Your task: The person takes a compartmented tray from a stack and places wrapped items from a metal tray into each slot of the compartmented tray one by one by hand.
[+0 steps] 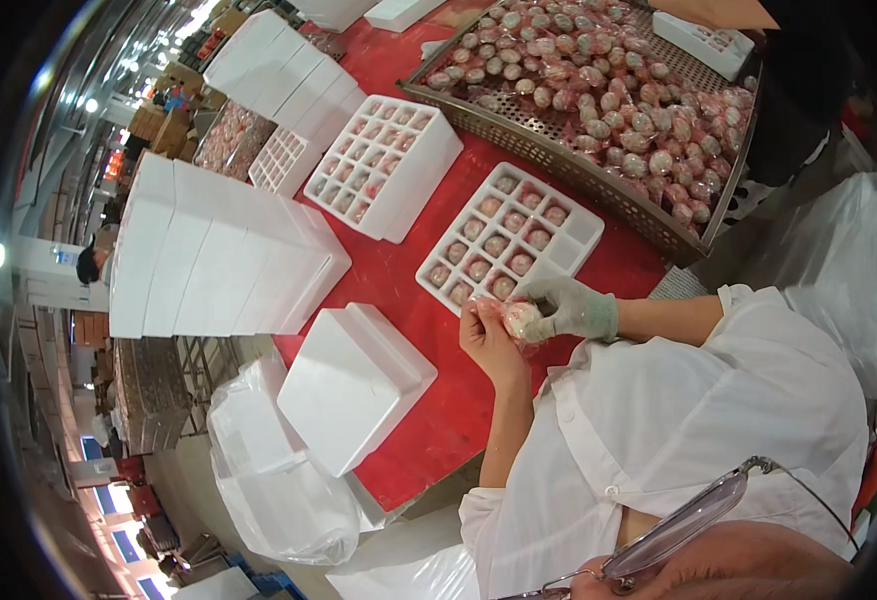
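Between my two hands is an egg (518, 319) in a clear wrapper with red print. My left hand (492, 337), bare, pinches the gathered end of the wrapper. The body of the egg rests in the fingers of my right hand (569, 307), which wears a pale knitted glove. Just beyond them lies a white foam tray (575, 259) divided into square cells. Wrapped eggs (495, 246) sit in most of its cells; bare cells show along the right side. My gloved hand partly hides the tray's near corner.
A perforated metal tray (536, 150) heaped with wrapped eggs (596, 97) stands behind. Foam box stacks (221, 247), another filled foam tray (416, 195) and a foam box (348, 382) share the red tabletop (438, 420). Another person's arm (731, 11) reaches in at top right.
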The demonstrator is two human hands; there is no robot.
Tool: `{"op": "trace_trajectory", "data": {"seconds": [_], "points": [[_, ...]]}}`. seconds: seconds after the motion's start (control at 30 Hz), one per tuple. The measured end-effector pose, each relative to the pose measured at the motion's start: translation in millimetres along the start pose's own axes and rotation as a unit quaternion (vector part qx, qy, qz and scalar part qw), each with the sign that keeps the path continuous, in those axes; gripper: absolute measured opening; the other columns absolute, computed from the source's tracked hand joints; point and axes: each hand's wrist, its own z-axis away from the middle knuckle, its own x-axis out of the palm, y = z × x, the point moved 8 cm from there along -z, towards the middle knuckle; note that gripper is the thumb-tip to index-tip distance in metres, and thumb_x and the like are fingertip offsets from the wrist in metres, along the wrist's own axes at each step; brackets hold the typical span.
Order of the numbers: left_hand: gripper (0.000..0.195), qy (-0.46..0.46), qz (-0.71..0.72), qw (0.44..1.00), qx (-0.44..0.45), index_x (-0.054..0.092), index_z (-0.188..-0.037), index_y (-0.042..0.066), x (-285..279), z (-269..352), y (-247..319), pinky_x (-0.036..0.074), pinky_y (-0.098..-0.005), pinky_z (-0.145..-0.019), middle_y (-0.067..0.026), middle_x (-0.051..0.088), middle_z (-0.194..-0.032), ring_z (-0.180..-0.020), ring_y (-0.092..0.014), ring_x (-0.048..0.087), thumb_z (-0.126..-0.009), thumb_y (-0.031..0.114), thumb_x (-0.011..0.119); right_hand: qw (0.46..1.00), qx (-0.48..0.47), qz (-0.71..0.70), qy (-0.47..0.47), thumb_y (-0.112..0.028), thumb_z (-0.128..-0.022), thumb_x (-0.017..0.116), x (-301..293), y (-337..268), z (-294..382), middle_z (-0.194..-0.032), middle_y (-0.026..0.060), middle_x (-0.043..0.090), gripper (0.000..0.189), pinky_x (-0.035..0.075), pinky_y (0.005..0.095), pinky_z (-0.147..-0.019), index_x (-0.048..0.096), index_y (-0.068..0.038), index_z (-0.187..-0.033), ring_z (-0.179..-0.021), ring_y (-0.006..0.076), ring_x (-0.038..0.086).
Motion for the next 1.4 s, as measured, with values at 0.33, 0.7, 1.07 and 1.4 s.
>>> {"op": "trace_trajectory", "data": {"seconds": [0.33, 0.7, 1.07, 1.4], "points": [[0.020, 0.118, -0.148, 0.977, 0.094, 0.052, -0.081, 0.002, -47, 17, -1, 0.045, -0.0242, -0.064, -0.0003, 0.050, -0.078, -0.067, -0.008, 0.049, -0.098, 0.013, 0.052, 0.996, 0.034, 0.064, -0.048, -0.020, -0.076, 0.073, 26, 21, -10, -0.085, 0.0049, 0.063, 0.031, 0.048, 0.0292, -0.070, 0.063, 0.000, -0.098, -0.078, 0.0131, 0.059], [0.028, -0.038, 0.053, 0.995, -0.079, 0.051, -0.120, 0.001, -33, 41, -30, 0.047, -0.0322, -0.088, -0.0099, 0.058, -0.112, -0.101, -0.018, 0.058, -0.095, 0.011, 0.056, 0.938, -0.095, 0.332, -0.013, -0.031, -0.075, 0.077, 15, 9, -16, -0.091, 0.0096, 0.057, 0.045, 0.046, 0.0340, -0.076, 0.061, -0.002, -0.105, -0.086, 0.0222, 0.057], [0.024, 0.018, 0.168, 0.979, -0.115, 0.057, -0.114, 0.001, -47, 55, -61, 0.048, -0.0321, -0.089, -0.0061, 0.059, -0.106, -0.104, -0.017, 0.056, -0.094, 0.013, 0.058, 0.998, 0.033, 0.059, 0.012, -0.033, -0.081, 0.074, 15, 58, -3, -0.105, 0.0102, 0.062, 0.043, 0.048, 0.0343, -0.083, 0.059, -0.003, -0.109, -0.093, 0.0232, 0.060], [0.029, 0.062, -0.278, 0.959, 0.004, 0.060, -0.117, -0.001, -69, 53, -64, 0.048, -0.0313, -0.083, -0.0114, 0.059, -0.101, -0.098, -0.019, 0.058, -0.088, 0.003, 0.060, 0.905, -0.075, 0.412, 0.069, -0.023, -0.077, 0.072, 21, 58, -36, -0.083, 0.0167, 0.061, 0.030, 0.050, 0.0404, -0.068, 0.057, -0.001, -0.091, -0.080, 0.0324, 0.061]]}}
